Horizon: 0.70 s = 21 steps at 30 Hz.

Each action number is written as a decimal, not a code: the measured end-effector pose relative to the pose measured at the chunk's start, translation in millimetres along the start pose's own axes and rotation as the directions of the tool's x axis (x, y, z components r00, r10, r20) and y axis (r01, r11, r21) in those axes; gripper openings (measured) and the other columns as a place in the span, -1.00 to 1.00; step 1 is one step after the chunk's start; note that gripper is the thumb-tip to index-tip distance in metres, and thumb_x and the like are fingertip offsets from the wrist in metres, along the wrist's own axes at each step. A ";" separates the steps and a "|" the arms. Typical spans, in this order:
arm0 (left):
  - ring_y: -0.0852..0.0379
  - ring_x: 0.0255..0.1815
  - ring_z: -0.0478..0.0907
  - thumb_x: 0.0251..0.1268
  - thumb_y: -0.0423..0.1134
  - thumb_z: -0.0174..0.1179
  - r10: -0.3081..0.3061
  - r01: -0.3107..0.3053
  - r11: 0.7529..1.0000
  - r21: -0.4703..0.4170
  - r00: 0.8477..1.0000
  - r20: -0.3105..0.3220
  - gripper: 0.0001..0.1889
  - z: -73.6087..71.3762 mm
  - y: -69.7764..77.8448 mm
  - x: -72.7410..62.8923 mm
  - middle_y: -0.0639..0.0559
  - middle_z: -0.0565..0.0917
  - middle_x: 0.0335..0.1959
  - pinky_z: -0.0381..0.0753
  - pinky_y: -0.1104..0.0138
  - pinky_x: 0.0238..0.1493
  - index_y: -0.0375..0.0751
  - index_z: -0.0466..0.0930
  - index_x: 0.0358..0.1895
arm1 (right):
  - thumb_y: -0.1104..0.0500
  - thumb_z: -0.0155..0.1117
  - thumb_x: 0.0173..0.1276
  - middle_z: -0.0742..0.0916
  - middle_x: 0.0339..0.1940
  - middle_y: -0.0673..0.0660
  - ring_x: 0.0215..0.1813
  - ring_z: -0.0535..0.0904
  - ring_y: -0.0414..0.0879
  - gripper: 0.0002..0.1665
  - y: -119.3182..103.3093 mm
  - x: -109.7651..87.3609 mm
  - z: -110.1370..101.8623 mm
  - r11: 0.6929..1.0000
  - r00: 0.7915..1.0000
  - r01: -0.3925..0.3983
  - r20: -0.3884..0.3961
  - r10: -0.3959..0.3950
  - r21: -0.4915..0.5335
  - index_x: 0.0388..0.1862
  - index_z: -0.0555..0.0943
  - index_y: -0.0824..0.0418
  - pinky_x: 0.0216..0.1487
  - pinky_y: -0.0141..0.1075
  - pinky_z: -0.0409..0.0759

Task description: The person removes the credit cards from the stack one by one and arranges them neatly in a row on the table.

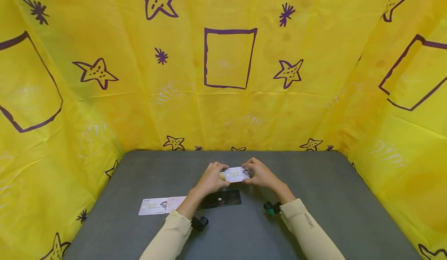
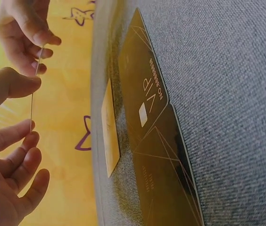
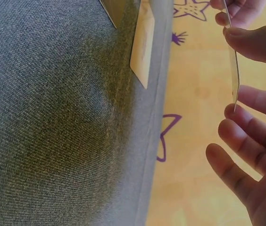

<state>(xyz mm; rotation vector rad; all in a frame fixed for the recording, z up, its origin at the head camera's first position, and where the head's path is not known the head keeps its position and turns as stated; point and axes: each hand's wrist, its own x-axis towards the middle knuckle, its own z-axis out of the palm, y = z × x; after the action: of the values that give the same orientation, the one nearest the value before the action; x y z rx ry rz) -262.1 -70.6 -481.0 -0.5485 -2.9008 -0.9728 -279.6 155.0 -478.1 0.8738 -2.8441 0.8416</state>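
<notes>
A white VIP card (image 1: 234, 174) is held up between both hands, seen nearly edge-on in the wrist views. My left hand (image 1: 211, 178) pinches its left end with thumb and fingers. At the right end, my right hand (image 1: 261, 175) pinches it the same way, its lower fingers spread in the right wrist view. Below the held card, a gold-looking card (image 2: 109, 132) lies on the table, mostly hidden in the head view. Nearer me, a black VIP card (image 1: 229, 199) lies overlapping or abutting another black card (image 1: 208, 202), partly behind my left forearm.
Further left in the same row lie a white VIP card (image 1: 153, 207) and a second white card (image 1: 174, 202). The grey cloth-covered table (image 1: 307, 186) extends around the hands. Yellow curtains (image 1: 223, 116) with purple drawings enclose its back and sides.
</notes>
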 end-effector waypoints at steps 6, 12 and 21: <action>-0.04 0.00 0.43 -0.06 -0.15 0.47 -0.001 0.001 1.000 -0.001 1.000 -0.011 -0.44 2.5 1.9 -1.7 -0.13 0.57 -0.01 0.45 0.12 -0.03 -0.19 0.60 0.10 | 0.12 0.54 0.06 0.59 -0.07 0.14 -0.04 0.51 -0.02 -0.45 -2.3 -3.4 -1.4 1.000 1.000 -0.015 -0.003 0.015 -0.004 0.05 0.64 0.27 -0.03 -0.13 0.50; -0.03 -0.02 0.42 -0.08 -0.16 0.46 0.001 -0.001 1.000 -0.014 1.000 -0.015 -0.44 5.8 3.8 -1.4 -0.12 0.57 -0.04 0.45 0.14 -0.07 -0.19 0.60 0.09 | 0.14 0.54 0.06 0.59 -0.07 0.13 -0.03 0.52 -0.02 -0.45 -0.9 -7.5 -1.4 1.000 1.000 -0.020 -0.014 0.020 0.001 0.06 0.65 0.27 -0.02 -0.11 0.51; -0.03 -0.03 0.42 -0.07 -0.17 0.47 -0.005 0.005 1.000 -0.017 1.000 -0.015 -0.44 9.7 6.5 -2.1 -0.12 0.57 -0.03 0.44 0.14 -0.06 -0.20 0.60 0.10 | 0.15 0.55 0.04 0.60 -0.07 0.12 -0.03 0.53 -0.02 -0.44 1.6 -11.5 -1.2 1.000 0.999 -0.007 -0.033 0.007 -0.005 0.06 0.65 0.28 0.00 -0.12 0.52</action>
<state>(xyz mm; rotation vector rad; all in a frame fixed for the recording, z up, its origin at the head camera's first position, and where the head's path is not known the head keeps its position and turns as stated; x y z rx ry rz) -257.1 -60.7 -485.3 -0.5330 -2.8851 -0.9985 -270.9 162.5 -480.1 0.8417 -2.8216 0.8407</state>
